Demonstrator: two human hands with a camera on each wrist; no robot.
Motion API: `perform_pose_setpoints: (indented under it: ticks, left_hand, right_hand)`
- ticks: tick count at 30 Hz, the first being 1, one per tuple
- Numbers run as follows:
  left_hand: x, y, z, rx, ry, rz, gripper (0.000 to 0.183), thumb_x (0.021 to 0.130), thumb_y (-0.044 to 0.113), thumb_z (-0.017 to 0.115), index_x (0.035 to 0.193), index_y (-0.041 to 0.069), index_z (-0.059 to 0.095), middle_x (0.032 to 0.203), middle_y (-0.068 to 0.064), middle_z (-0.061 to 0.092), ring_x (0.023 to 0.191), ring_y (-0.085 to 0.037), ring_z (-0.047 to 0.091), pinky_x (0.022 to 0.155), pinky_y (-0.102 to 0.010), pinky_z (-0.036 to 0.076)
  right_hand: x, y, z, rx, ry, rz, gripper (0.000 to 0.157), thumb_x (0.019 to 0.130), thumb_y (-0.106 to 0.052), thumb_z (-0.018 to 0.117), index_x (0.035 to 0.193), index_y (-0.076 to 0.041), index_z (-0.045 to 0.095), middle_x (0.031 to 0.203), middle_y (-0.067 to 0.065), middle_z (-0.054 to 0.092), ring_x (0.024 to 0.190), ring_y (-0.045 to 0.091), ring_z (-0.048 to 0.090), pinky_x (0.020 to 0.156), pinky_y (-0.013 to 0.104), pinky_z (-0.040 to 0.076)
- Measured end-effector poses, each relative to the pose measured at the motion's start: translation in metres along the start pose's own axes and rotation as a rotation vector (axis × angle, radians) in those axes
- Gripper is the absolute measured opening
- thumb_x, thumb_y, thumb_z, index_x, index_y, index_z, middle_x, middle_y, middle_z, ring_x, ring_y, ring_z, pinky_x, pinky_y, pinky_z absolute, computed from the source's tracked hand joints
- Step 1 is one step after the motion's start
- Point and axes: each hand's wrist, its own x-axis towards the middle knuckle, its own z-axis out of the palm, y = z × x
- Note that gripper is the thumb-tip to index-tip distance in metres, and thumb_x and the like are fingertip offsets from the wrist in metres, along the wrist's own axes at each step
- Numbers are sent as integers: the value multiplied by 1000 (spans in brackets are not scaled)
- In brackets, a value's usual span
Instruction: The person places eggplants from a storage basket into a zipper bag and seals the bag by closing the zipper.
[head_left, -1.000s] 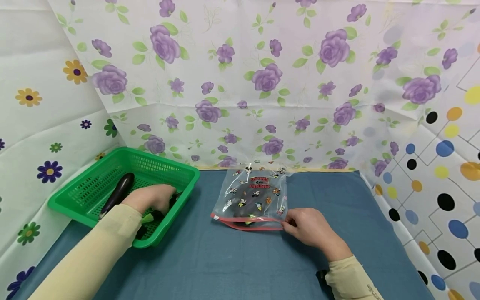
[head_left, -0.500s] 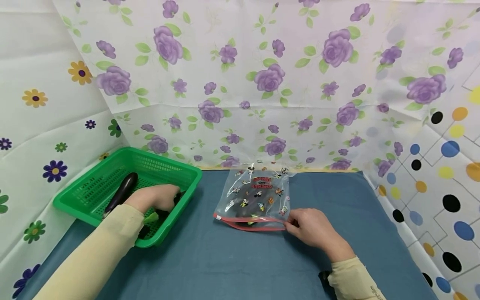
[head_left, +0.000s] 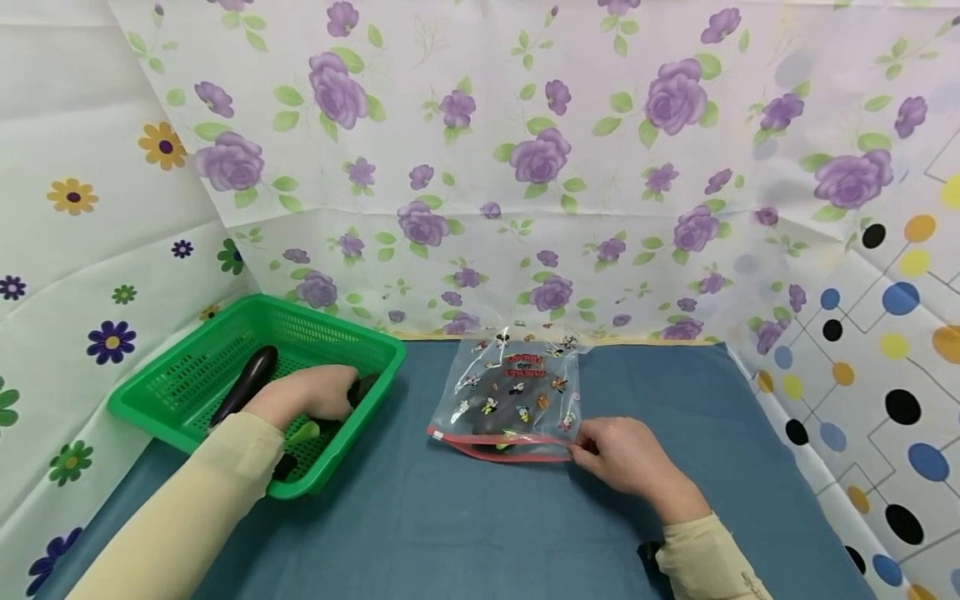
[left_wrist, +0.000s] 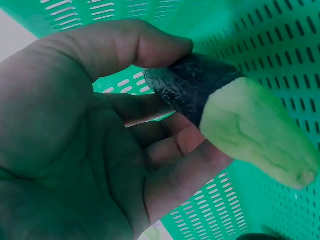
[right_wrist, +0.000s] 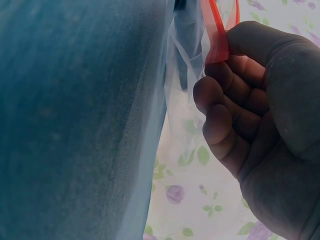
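Inside the right edge of a green plastic basket point(head_left: 315, 333), my left hand point(head_left: 322, 392) pinches a dark, pale-green-tipped, tapered vegetable point(left_wrist: 227, 107); my right hand point(head_left: 618, 454) pinches the near-right corner of a red-edged, clear plastic bag point(head_left: 498, 400). A loose left grip could drop the vegetable; the bag's narrow mouth could snag it.

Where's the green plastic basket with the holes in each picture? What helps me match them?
Head: the green plastic basket is on the left side.
Left wrist: the basket fills most of the background.
Right wrist: not in it.
Shared landmark: the bare left hand, inside the basket in the head and left wrist views.
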Motion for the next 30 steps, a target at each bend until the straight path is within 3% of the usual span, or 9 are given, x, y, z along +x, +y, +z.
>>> perform_pose_setpoints:
  ticks: [3, 6, 10, 16, 21, 27, 30]
  left_hand:
    - [-2, 1, -1, -2, 12, 10, 64, 105, 2, 62, 164, -13, 40, 164, -39, 43, 131, -45, 60, 91, -53, 51]
    - [-5, 2, -2, -4, 22, 16, 65, 107, 6, 64, 165, -12, 39, 166, -39, 41, 147, -56, 50, 104, -61, 52]
    - [-8, 3, -4, -13, 38, 30, 67, 106, 7, 65, 165, -12, 39, 167, -38, 41, 150, -58, 45, 113, -68, 47]
    - [-12, 2, -7, -25, 83, 79, 63, 102, 9, 67, 160, -10, 48, 158, -35, 52, 139, -51, 58, 99, -61, 53]
    - [-15, 1, -9, -38, 100, 95, 60, 102, 11, 68, 156, -10, 53, 155, -33, 56, 122, -42, 64, 89, -54, 51]
    - [-22, 3, -10, -52, 114, 91, 61, 103, 14, 69, 157, -11, 53, 156, -34, 55, 126, -43, 64, 89, -53, 52]
    - [-25, 4, -11, -69, 124, 93, 62, 103, 14, 68, 157, -12, 51, 157, -35, 53, 115, -37, 65, 85, -51, 48]
  right_hand:
    - [0, 0, 0, 4, 3, -1, 25, 102, -22, 83, 81, -28, 70, 69, -19, 55, 56, -4, 44, 55, 28, 41]
    - [0, 0, 0, 6, 2, 2, 25, 102, -22, 83, 81, -28, 70, 69, -19, 55, 56, -4, 44, 55, 28, 41]
    - [0, 0, 0, 4, 6, 0, 25, 102, -22, 83, 81, -28, 71, 70, -19, 56, 57, -4, 44, 55, 27, 41]
    - [-1, 1, 1, -3, 10, -2, 25, 101, -21, 84, 81, -28, 71, 70, -19, 56, 56, -4, 44, 55, 27, 42]
    - [0, 1, 1, -6, 4, 0, 24, 101, -22, 84, 81, -28, 71, 70, -19, 56, 56, -4, 44, 55, 27, 41]
    - [0, 0, 0, -7, 0, 4, 24, 102, -22, 83, 82, -28, 71, 70, -19, 56, 57, -4, 43, 55, 27, 41]
    - [0, -1, 0, -5, 0, 5, 24, 102, -22, 83, 82, -28, 71, 70, -19, 56, 57, -4, 43, 55, 27, 41]
